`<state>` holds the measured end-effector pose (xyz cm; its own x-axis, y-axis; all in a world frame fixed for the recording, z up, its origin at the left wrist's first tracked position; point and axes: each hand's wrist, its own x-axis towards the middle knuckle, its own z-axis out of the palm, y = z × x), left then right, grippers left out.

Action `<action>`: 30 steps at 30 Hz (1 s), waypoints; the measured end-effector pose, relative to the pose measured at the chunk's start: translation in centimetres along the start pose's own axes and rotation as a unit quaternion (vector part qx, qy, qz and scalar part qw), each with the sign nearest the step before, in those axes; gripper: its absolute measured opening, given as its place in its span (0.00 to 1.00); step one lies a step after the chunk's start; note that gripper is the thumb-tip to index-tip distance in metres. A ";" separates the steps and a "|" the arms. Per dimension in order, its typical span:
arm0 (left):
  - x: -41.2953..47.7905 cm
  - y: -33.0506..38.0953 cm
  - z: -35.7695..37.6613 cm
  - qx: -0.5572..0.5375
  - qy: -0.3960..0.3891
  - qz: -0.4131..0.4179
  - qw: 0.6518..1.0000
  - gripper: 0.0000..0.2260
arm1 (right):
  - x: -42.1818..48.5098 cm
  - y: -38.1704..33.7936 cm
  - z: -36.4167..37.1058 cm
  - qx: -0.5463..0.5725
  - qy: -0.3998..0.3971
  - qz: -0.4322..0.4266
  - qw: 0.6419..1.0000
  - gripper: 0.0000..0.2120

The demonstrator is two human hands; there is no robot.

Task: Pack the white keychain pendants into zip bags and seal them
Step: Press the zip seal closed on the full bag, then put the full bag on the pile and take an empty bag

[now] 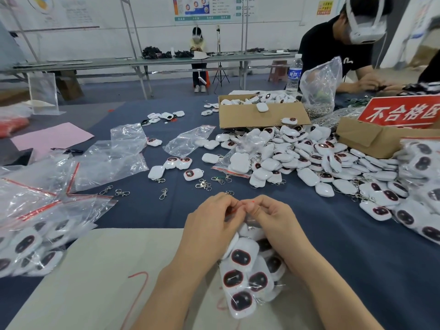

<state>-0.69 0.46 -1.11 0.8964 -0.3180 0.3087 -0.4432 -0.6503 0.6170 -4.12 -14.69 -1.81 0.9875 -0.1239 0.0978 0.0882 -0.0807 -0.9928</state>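
Both hands meet at the top of a stuffed zip bag [256,239]: left hand [214,220] and right hand [270,217] each have their grip pinched on its red zip strip, fingertips almost touching. The bag, full of white pendants [241,257], lies between the forearms over the beige mat [107,270] on the worktop [357,258]. The loose pendant pile [307,158] is further back on the right, and the empty bags [112,160] are on the left.

Both the left hand [215,220] and right hand [271,216] pinch the top edge of a filled zip bag [247,275]; loose white keychain pendants [307,158] lie beyond them.
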 end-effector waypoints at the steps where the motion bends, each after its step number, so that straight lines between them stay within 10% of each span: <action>1: 0.0 0.0 0.0 0.008 0.000 0.000 1.000 0.10 | 0.0 0.1 0.0 -0.013 0.009 0.000 1.000 0.09; 30: -0.9 -4.2 -0.8 -0.066 0.011 -0.064 0.996 0.11 | 0.4 0.6 -2.3 -0.061 0.148 0.038 0.986 0.11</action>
<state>0.42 4.07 -3.38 0.9458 -0.2218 0.2371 -0.3237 -0.5874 0.7417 -3.98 -17.10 -2.21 0.9077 -0.4157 0.0572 -0.0184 -0.1756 -0.9843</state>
